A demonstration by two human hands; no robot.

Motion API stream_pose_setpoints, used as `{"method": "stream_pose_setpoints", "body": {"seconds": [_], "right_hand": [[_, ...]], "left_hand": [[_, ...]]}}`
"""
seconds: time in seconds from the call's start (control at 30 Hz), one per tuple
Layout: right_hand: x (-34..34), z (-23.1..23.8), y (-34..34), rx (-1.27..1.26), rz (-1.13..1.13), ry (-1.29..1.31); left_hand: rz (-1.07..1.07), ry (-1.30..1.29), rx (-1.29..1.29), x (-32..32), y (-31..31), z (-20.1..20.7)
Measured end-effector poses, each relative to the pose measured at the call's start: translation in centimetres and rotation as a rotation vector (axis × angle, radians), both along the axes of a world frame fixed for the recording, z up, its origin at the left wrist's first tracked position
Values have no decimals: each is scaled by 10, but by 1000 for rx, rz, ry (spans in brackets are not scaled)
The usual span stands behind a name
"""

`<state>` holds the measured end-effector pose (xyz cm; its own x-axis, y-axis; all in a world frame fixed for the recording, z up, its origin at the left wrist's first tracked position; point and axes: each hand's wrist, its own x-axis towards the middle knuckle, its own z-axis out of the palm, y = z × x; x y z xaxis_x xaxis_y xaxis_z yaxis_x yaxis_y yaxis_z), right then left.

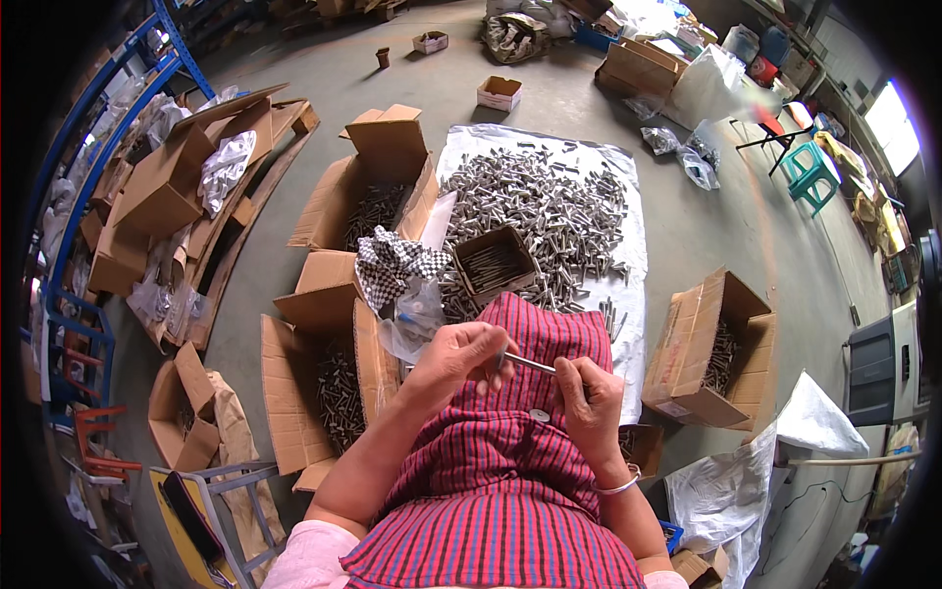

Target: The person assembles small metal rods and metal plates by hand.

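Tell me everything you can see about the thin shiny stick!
The thin shiny stick is straight and grey, and looks like metal. It's up in front of the striped red apron, tilting slightly down to the right. The right hand pinches one end. The left hand is at the other, where a darker bit shows, too blurry to make out.

Grey floor (692, 231), blue metal shelving (184, 49) at left, green stool (813, 169) and bright window (892, 128) at right

Metal rod (531, 363) between left hand (457, 358) and right hand (590, 402)
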<state>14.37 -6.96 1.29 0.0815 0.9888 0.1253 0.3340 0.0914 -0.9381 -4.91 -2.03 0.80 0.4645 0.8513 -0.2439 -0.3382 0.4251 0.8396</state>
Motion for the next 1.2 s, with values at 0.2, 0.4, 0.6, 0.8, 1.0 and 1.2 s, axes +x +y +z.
{"method": "stream_pose_setpoints", "body": {"seconds": [0.2, 0.4, 0.6, 0.8, 1.0, 1.2], "right_hand": [[8, 2, 3, 72, 9, -73], [39, -5, 12, -54, 82, 92], [107, -16, 37, 288, 104, 42], [231, -96, 114, 58, -415, 558], [398, -395, 224, -398, -670, 665], [435, -534, 298, -509, -834, 328]], "left_hand": [[-37, 169, 102, 11, 1, 8], [41, 206, 28, 42, 10, -6], [126, 78, -187, 100, 35, -16], [249, 35, -283, 146, 81, -55], [359, 165, -304, 206, 149, -128], [405, 296, -354, 196, 202, -170]]}}
